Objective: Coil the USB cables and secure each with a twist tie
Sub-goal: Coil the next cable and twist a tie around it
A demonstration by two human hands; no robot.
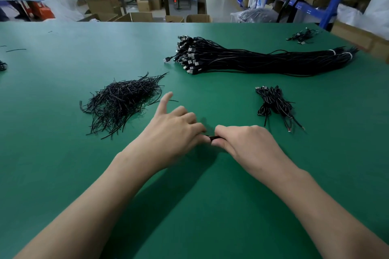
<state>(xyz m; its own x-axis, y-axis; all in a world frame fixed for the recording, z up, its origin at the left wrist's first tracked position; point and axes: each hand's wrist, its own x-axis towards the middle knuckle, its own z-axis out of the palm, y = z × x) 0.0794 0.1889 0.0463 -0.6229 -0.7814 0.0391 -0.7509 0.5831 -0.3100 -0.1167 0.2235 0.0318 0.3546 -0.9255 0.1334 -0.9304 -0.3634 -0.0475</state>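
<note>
Warehouse shelving and cartons frame the green counter [63,52] where we work through a batch of USB cables. Our left hand [174,130] and right hand [246,143] meet near the middle, both closed on a small black coiled cable [214,137] pinched between them, mostly hidden by the fingers; whether a tie is already on it we cannot tell. We judge the securing step is in hand. Next comes a tight twist, then a fresh cable from the uncoiled bundle [263,59] beyond, with the twist ties [124,101] at left and finished coils [273,103] at right.
</note>
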